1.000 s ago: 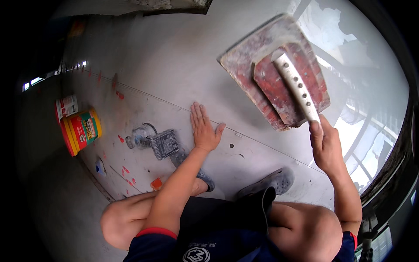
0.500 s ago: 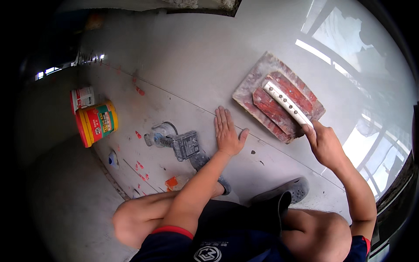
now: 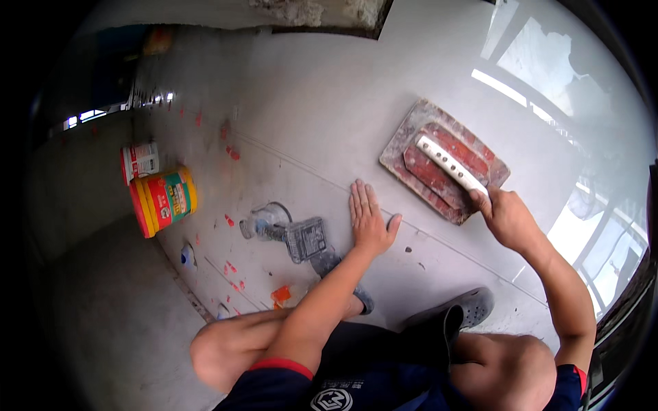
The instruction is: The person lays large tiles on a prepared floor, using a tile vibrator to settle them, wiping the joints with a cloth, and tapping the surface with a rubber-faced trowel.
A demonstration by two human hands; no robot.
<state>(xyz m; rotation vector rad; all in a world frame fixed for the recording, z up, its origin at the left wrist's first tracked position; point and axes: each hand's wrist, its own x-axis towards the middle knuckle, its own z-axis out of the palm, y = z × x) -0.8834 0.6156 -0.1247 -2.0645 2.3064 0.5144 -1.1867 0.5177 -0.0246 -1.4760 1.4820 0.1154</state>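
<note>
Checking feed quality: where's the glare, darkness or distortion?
Head view: window-like reflections glare on the glossy tile right of the red hand float; darkness swallows the left rim; the tile's right edge bows; left hand and right hand look fairly sharp.

The stained red float [image 3: 436,170] faces down over tile [image 3: 329,103].

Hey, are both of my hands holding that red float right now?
No, only the right hand grips the float, while the left hand lies flat on the floor.
</note>
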